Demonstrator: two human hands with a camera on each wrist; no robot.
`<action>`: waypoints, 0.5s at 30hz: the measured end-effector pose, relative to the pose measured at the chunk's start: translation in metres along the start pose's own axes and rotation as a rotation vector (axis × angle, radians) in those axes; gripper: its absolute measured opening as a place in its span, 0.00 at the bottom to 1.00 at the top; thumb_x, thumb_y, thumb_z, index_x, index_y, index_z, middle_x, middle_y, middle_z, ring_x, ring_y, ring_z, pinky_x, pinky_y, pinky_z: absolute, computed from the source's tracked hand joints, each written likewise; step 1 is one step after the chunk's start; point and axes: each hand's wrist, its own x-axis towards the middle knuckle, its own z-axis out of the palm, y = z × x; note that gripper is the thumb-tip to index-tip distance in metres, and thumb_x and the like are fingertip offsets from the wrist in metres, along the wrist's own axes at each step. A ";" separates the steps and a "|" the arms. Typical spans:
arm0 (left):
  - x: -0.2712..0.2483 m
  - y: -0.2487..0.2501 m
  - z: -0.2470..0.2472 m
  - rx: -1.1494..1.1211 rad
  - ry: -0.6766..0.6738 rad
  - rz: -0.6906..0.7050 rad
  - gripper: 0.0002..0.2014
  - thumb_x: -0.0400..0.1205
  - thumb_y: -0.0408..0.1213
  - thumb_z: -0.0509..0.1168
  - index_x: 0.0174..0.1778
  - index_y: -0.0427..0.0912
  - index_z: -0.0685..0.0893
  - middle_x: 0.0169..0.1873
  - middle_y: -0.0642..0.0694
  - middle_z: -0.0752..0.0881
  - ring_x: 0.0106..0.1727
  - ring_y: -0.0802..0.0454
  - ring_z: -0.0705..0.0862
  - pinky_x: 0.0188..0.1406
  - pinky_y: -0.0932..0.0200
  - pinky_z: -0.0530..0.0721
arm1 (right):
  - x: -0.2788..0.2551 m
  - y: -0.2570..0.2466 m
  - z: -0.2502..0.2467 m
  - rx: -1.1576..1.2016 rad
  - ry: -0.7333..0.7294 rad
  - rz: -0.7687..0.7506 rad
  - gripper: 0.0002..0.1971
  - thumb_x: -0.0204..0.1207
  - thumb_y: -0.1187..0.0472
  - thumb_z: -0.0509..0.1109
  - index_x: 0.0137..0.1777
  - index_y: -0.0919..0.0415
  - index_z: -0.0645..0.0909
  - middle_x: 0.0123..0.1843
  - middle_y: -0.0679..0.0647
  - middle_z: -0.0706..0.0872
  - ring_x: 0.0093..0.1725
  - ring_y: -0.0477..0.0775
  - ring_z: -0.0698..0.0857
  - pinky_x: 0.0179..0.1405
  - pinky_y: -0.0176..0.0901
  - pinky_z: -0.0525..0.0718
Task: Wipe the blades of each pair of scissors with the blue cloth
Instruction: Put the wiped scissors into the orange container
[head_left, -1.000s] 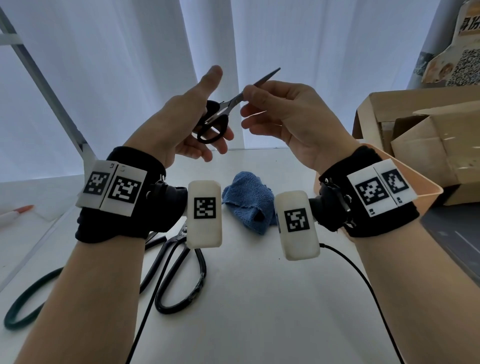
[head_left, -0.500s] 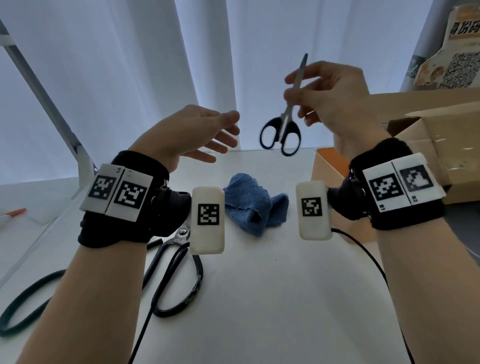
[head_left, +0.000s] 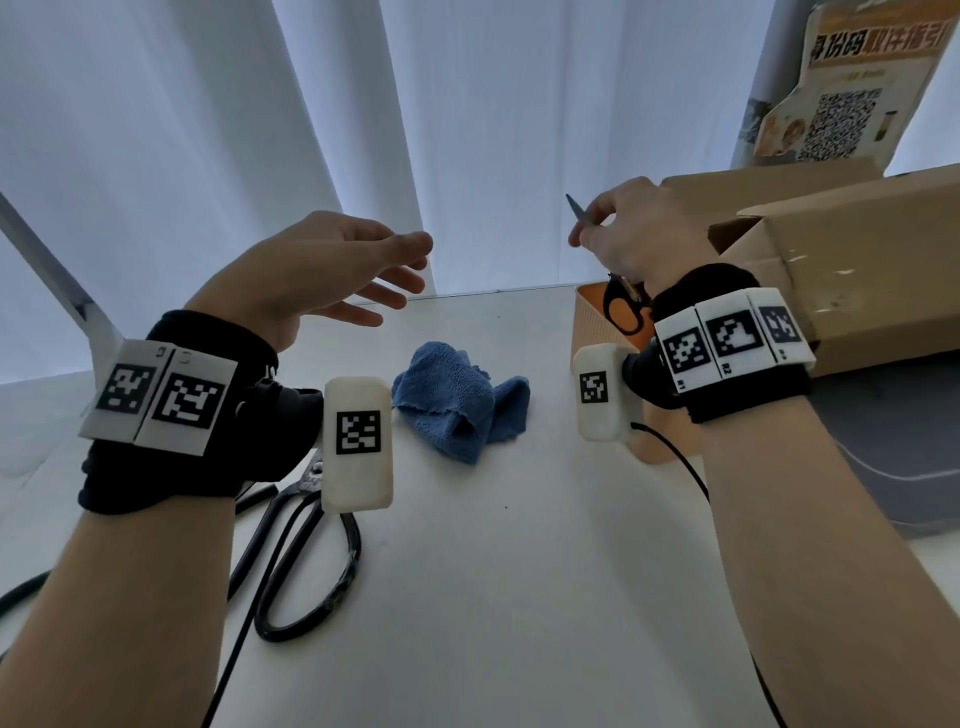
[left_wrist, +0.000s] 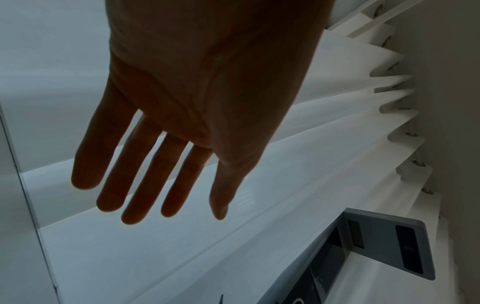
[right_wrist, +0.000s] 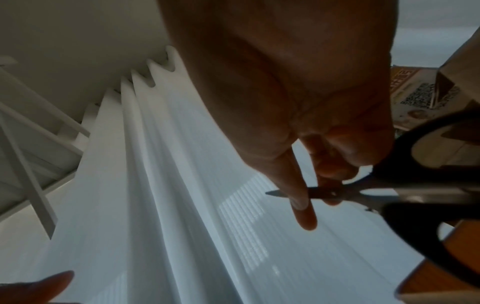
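While the left hand (head_left: 332, 270) is hovering with its fingers spread and holding nothing above the white table (head_left: 519, 571), the right hand (head_left: 636, 234) is pinching the small black-handled scissors (head_left: 623, 304) by their closed blades, handles hanging over the orange bin (head_left: 589, 325); I judge it best to be lowering them handles-first, gently, keeping fingertips off the edge. Counting leftward to rightward, one large black scissors (head_left: 306, 545) is lying below the left wrist, one blue cloth (head_left: 457, 400) is sitting crumpled mid-table, and one small pair is being held.

Bare table (head_left: 519, 571) lies around the blue cloth (head_left: 457, 400); large black scissors (head_left: 311, 561) and, seemingly close, the orange bin (head_left: 589, 322) flank it.
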 end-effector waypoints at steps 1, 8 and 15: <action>0.000 0.000 0.000 0.001 -0.001 -0.001 0.19 0.82 0.58 0.67 0.57 0.48 0.90 0.50 0.53 0.94 0.54 0.55 0.91 0.59 0.49 0.88 | 0.000 0.000 0.000 -0.020 -0.030 0.014 0.12 0.83 0.61 0.69 0.64 0.60 0.86 0.52 0.57 0.81 0.46 0.57 0.82 0.45 0.46 0.80; -0.001 0.000 0.000 0.010 0.002 -0.006 0.19 0.82 0.58 0.67 0.57 0.47 0.90 0.50 0.52 0.93 0.54 0.55 0.91 0.60 0.49 0.88 | 0.001 -0.004 0.008 -0.132 -0.234 0.087 0.11 0.84 0.67 0.64 0.63 0.65 0.82 0.56 0.61 0.86 0.53 0.61 0.89 0.49 0.51 0.89; -0.001 0.000 -0.001 0.025 0.013 -0.006 0.19 0.82 0.58 0.68 0.57 0.47 0.90 0.49 0.53 0.94 0.53 0.56 0.92 0.62 0.49 0.87 | 0.002 -0.004 0.008 -0.166 -0.177 0.089 0.13 0.84 0.67 0.62 0.66 0.65 0.79 0.61 0.61 0.82 0.48 0.60 0.86 0.47 0.51 0.87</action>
